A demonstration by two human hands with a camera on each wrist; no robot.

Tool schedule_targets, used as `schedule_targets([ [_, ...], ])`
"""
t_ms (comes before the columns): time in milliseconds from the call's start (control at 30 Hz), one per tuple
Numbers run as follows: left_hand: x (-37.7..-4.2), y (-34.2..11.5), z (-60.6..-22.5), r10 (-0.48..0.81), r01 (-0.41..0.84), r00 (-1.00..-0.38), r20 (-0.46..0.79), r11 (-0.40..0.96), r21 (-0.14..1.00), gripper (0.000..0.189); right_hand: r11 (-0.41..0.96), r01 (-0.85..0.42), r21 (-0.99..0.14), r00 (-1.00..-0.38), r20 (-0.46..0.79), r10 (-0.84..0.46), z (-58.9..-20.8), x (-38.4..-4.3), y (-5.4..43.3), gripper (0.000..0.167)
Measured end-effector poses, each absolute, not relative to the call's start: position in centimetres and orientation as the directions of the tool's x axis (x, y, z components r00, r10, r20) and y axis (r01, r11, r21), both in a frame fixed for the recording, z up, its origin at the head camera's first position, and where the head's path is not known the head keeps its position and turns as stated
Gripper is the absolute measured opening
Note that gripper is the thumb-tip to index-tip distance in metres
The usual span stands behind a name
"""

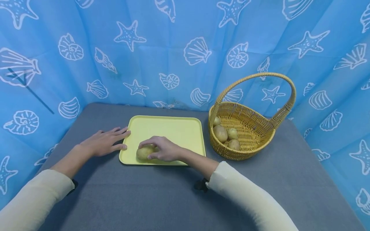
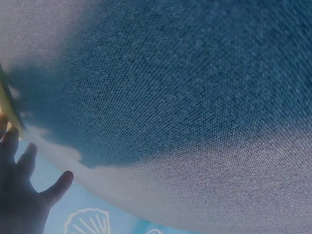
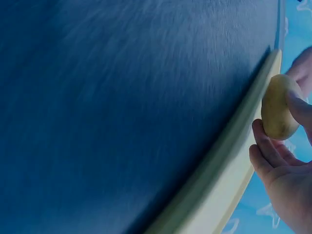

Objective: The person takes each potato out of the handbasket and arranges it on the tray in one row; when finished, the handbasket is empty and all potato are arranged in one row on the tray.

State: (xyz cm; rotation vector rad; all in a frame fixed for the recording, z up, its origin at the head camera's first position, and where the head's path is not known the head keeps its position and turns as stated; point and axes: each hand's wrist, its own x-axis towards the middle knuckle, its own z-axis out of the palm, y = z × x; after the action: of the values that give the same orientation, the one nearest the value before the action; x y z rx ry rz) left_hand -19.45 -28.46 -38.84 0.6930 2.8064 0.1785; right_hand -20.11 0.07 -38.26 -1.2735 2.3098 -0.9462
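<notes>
Where the bare left hand point(image 1: 102, 143) meets the left edge of the flat, rounded-corner, pale yellow tray point(image 1: 173, 128), its fingers are stretched out and released, tips at the rim, grasping nothing. Inside the tray, towards its near left corner, is a smooth, oval, yellow-brown potato point(image 1: 144, 153), and just right of that comes the bare right hand point(image 1: 164, 149), its thumb and fingers bent round the potato in a light grasp. Beyond the tray's right edge stands a round, golden-brown wicker basket point(image 1: 234, 155) with a tall arched handle, four tan potatoes point(image 1: 220, 133) gathered on the side nearest the tray. To handle this well, I judge, the left fingertips should press lightly so the tray cannot slide, while the right hand keeps the potato low and loosens only once it sits stably, since its rounded shape could roll towards the near rim. The right wrist view gives a low side look at the thumb against the potato, detail that the head view lacks; whether the underside touches the tray I cannot tell. The left wrist view shows the left fingers spread beside a sliver of tray but no potato; only the head view takes in the basket.
</notes>
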Motion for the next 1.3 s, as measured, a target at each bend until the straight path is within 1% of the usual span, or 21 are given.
schedule_targets([
  [100,-19.5,-28.6,-38.9,0.472,0.444,-0.858,-0.202,0.880,0.170,0.074,0.382,-0.627,-0.679,-0.540,0.026,-0.841,-38.5,-19.7,-1.3,0.045],
  [267,-19.5,-28.6,-39.0,0.476,0.451,-0.858,-0.194,0.878,0.160,0.076,0.373,-0.659,-0.653,-0.538,0.063,-0.840,-38.6,-19.1,-3.2,0.048],
  [367,-19.5,-28.6,-38.9,0.483,0.458,-0.856,-0.186,0.874,0.162,0.074,0.392,-0.676,-0.624,-0.543,0.063,-0.838,-38.6,-18.7,-3.9,0.050],
  [600,-19.3,-28.6,-38.6,0.498,0.472,-0.851,-0.170,0.865,0.169,0.070,0.465,-0.697,-0.545,-0.582,0.051,-0.812,-38.5,-18.1,-4.1,0.052],
  [733,-19.4,-28.6,-38.8,0.495,0.468,-0.851,-0.174,0.867,0.173,0.073,0.471,-0.690,-0.550,-0.579,0.029,-0.814,-38.4,-18.3,-3.4,0.052],
  [900,-19.3,-28.4,-39.0,0.486,0.455,-0.853,-0.190,0.871,0.183,0.073,0.436,-0.683,-0.586,-0.556,0.030,-0.831,-37.6,-18.5,-1.3,0.052],
  [1033,-19.4,-28.4,-39.0,0.488,0.458,-0.852,-0.189,0.870,0.184,0.071,0.399,-0.694,-0.599,-0.523,0.039,-0.851,-35.8,-18.4,1.5,0.052],
  [1100,-19.3,-28.4,-38.9,0.492,0.462,-0.850,-0.187,0.867,0.186,0.071,0.393,-0.710,-0.584,-0.513,0.047,-0.857,-34.6,-18.2,3.4,0.054],
  [1200,-19.4,-28.5,-38.9,0.500,0.469,-0.847,-0.180,0.863,0.189,0.071,0.404,-0.724,-0.559,-0.521,0.058,-0.852,-32.8,-17.9,6.6,0.056],
  [1300,-19.3,-28.7,-38.9,0.501,0.472,-0.848,-0.174,0.862,0.183,0.071,0.435,-0.708,-0.556,-0.549,0.045,-0.835,-31.1,-17.8,9.9,0.059],
])
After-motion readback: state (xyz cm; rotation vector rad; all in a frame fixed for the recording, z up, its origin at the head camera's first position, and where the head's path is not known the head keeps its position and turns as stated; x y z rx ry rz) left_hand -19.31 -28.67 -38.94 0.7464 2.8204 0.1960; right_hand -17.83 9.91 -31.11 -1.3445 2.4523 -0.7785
